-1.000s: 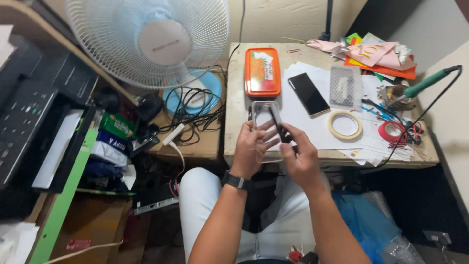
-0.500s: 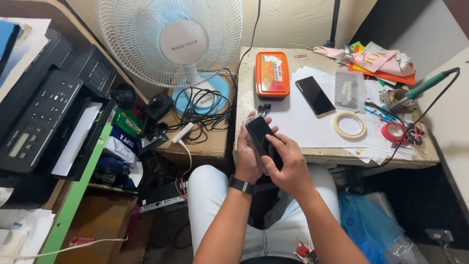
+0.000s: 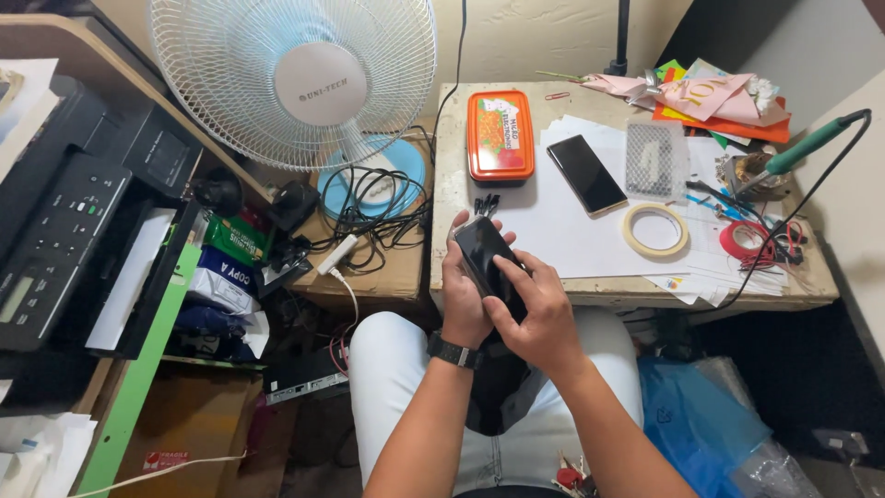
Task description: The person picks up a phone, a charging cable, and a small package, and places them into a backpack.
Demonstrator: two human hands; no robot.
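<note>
Right now both hands clamp the phone (image 3: 487, 263): left hand (image 3: 466, 300) beneath, right hand (image 3: 535, 314) over its near end.

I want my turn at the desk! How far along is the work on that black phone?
Done: can't tell. In hand: both hands, left hand and right hand, hold the black phone, thumb pressing its face. Left: another phone, tape roll and soldering iron lie untouched on the desk.

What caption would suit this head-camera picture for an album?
Seated at a cluttered desk, a person grips a black phone in the left hand while the right hand presses on it.
</note>
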